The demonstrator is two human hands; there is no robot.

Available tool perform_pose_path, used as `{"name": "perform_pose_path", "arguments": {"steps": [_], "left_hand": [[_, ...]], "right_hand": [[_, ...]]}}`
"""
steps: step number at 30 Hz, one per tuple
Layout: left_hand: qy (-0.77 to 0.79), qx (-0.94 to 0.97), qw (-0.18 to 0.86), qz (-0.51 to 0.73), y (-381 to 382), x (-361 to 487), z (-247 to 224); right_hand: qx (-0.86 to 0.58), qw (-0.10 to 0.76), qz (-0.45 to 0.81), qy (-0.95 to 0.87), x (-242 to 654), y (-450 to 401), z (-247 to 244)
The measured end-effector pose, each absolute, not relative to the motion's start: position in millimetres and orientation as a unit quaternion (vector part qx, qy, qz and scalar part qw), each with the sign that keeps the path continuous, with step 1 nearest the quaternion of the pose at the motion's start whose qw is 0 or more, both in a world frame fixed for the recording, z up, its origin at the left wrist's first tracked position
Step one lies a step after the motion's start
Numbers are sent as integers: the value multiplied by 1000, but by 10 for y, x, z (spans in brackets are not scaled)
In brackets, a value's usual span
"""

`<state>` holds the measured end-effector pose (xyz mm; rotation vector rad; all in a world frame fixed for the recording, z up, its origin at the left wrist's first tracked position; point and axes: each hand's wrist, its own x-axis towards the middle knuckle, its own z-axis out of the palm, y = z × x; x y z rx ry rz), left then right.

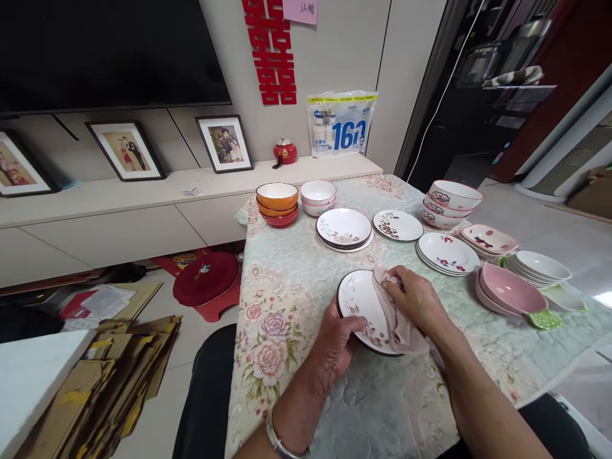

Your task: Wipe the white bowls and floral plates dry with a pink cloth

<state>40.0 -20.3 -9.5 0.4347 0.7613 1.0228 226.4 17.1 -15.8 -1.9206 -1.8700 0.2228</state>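
A white plate (364,305) with a dark rim and brown flower pattern is held tilted above the table by my left hand (337,341). The thumb lies over its front edge, and the other fingers are hidden underneath. My right hand (415,298) is closed on a pale pink cloth (394,319), which lies against the plate's right side and hangs past its rim. Just beyond stand a stack of similar plates (343,227) and a single flowered plate (398,225). White plates with red flowers (448,252) are stacked to the right.
Orange and red bowls (277,203) and white bowls (318,196) stand at the back left of the flowered tablecloth (272,319). Along the right are patterned bowls (452,201), pink dishes (511,290) and small white dishes (540,266). A red stool (206,278) and flattened cardboard (119,370) are left.
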Motion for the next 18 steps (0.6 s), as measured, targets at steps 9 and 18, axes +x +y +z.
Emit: {"name": "perform_pose_path", "arguments": {"steps": [9, 18], "left_hand": [[365, 218, 773, 471, -192, 405, -100], [353, 264, 788, 429, -235, 418, -122]], "right_hand": [[-684, 213, -52, -696, 2103, 119, -150], [-439, 317, 236, -807, 1799, -22, 52]]}}
